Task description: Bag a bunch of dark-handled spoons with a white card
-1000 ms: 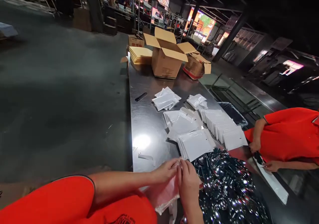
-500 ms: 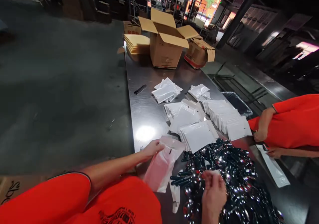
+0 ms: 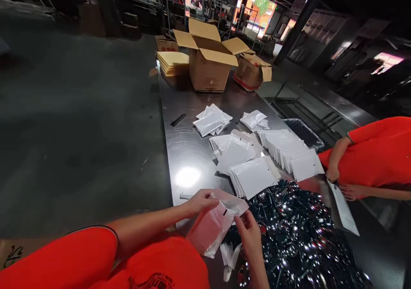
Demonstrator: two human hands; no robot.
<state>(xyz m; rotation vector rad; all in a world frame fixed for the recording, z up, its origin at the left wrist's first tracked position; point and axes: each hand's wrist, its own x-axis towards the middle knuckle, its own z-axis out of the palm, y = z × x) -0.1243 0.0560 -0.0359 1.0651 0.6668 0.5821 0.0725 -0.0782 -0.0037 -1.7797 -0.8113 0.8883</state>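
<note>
My left hand (image 3: 199,201) grips the top edge of a clear plastic pouch (image 3: 212,227) held over my lap at the near end of the steel table (image 3: 189,152). My right hand (image 3: 249,233) pinches the pouch's open flap from the right. Just right of my hands lies a heap of shiny black-handled metal pieces (image 3: 295,242). Beyond it are fanned stacks of white pouches (image 3: 253,175).
Open cardboard boxes (image 3: 210,62) and a stack of flat cardboard (image 3: 173,63) stand at the table's far end. A dark knife-like tool (image 3: 178,119) lies near the left edge. A co-worker in red (image 3: 369,156) handles a pouch at the right. Small filled bags (image 3: 212,121) lie mid-table.
My right hand left the pouch, reached into the metal heap, then came back to the pouch's flap. My left hand kept hold of the pouch throughout.
</note>
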